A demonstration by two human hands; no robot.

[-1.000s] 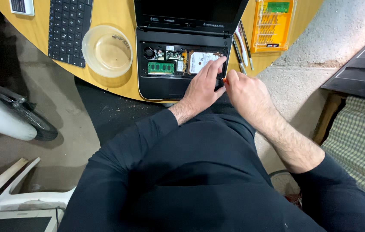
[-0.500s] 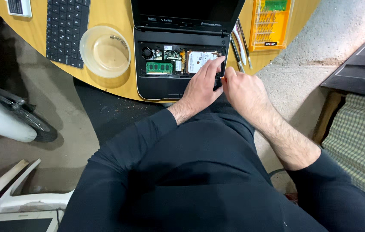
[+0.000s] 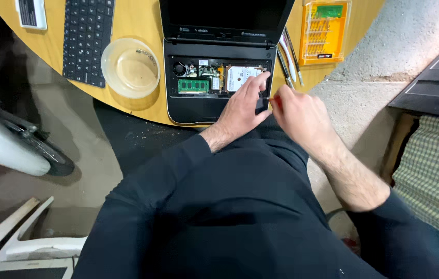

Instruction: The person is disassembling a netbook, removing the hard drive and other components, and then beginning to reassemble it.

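I see my left hand point(image 3: 242, 106) lying flat, fingers spread, on the opened black laptop base point(image 3: 214, 88) at the near edge of the round wooden table point(image 3: 142, 20), fingertips by the silver hard drive point(image 3: 240, 76). My right hand point(image 3: 297, 111), just beside it, pinches a small red-handled screwdriver point(image 3: 272, 99) at the laptop's right edge.

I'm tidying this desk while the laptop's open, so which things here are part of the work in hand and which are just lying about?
In use:
opened laptop, inner parts exposed
left hand, resting on it
right hand, holding a small red-handled tool

Lying about:
clear bowl
black keyboard
orange bit case
loose tools beside the laptop
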